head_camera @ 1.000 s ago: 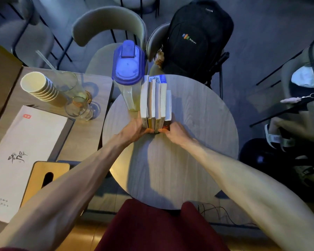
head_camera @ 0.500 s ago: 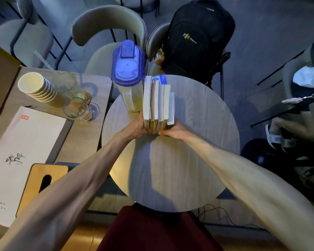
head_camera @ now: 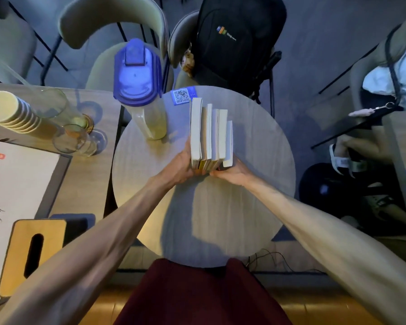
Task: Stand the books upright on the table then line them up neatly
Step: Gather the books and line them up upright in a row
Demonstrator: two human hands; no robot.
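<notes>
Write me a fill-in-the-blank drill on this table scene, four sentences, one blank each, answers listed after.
1. The books stand pressed between the left hand and the right hand on a table whose top is ____ in shape.
2. The pitcher has a lid coloured ____.
3. The sticker behind the books shows a ____ code.
4. The black backpack rests on a ____.

Answers: round; blue; QR; chair

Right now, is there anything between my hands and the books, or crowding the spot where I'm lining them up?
Nothing visible. Your left hand and right hand already press the row of upright pale-edged books from both sides. The blue-lidded clear pitcher stands apart on the left, and the round grey wood-grain table looks bare to the right.
</notes>
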